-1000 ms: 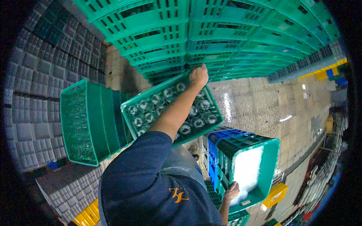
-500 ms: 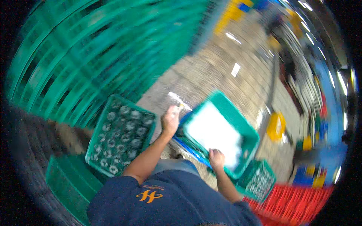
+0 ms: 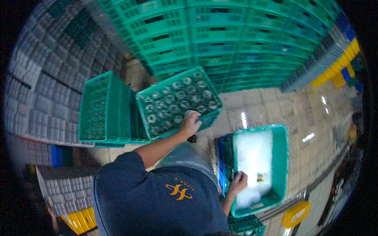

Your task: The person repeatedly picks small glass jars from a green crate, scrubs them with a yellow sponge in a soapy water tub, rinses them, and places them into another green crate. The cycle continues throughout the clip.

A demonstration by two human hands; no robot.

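In the head view, the left grip (image 3: pixel 190 125) was over the near edge of a green crate (image 3: pixel 211 119), its fingers curled beside the closest bottles (image 3: pixel 180 94); whether it grasped anything I could not tell. The bottles stood upright in close rows, mouths up, which probably kept each within easy reach from above.

The right grip (image 3: pixel 238 183) was at the left rim of a green tub (image 3: pixel 280 157), fingers bunched; blur hid whether they held anything. A small dark-and-yellow piece (image 3: pixel 260 177) showed against the tub's white contents (image 3: pixel 254 151), lying or falling, I could not say. The tub sat above blue crates (image 3: pixel 221 165), likely to raise it toward the hand.

The 2 containers flanked the body, seemingly so that each arm served 1. Beyond them, stacked green crates (image 3: pixel 220 36) formed a wall, presumably saving floor (image 3: pixel 283 106).
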